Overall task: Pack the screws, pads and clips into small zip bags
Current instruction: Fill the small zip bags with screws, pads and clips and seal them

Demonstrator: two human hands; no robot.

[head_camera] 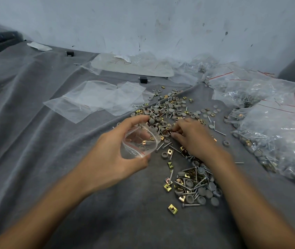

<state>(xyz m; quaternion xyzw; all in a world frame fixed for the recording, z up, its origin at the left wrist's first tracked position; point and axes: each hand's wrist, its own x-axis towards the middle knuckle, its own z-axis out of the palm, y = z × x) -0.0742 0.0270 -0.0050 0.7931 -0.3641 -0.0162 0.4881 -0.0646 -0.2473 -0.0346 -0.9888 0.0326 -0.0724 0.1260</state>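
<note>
Step in hand: filling one bag from the loose pile. Left hand (114,155) grips a small zip bag (140,142), fingers and thumb curled round it, mouth held open toward the pile; a clip and a pad or two show at the bag, in it or behind it, can't tell. Right hand (193,139) is palm down on the pile just beside the bag mouth, fingertips curled into the parts; whether it has anything pinched, cannot tell. Screws (195,184), pads (212,187) and clips (172,209) lie mixed and scattered on the cloth-covered worktop (53,159), both beyond the hands and nearer the camera. Empty bags (96,99) lie flat to the left; filled bags (276,126) are heaped on the right. Bag looks barely filled, so early in this bag; next move likely calls for a fine pinch on small pieces, then a short carry to the mouth while the left hand keeps it open.
</note>
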